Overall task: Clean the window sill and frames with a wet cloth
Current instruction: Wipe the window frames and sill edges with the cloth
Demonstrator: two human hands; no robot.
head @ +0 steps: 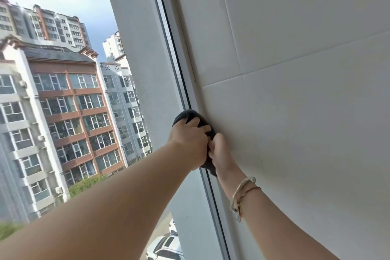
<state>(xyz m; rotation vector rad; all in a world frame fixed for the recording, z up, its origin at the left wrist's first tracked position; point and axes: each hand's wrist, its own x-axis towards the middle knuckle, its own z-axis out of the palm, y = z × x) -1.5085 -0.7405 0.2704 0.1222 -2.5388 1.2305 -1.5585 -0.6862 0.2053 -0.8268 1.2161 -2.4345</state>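
Cloth (191, 114), dark and bunched, pressed against the vertical window frame (168, 27) at the seam where it meets the white tiled wall (295, 69). Reading across: apartment blocks (63, 101) outside through the opening at far left; then the pale outer reveal; then the frame channel with its dark gasket line; then tile. Left hand (190, 139) closed over the top and front of the cloth, fingers curled into it. Right hand (220, 152) just beside, touching the left, gripping the lower part of the cloth against the tile edge; bracelets (242, 194) on that wrist. Sill not in view. Judgement: step in hand is wiping the frame upright. To do it well, keep the cloth folded to a firm edge so it seats in the narrow channel, hold steady pressure with both hands, run long strokes along the seam, and turn to a clean face once soiled. Frame surface shows no obvious dirt at this resolution.
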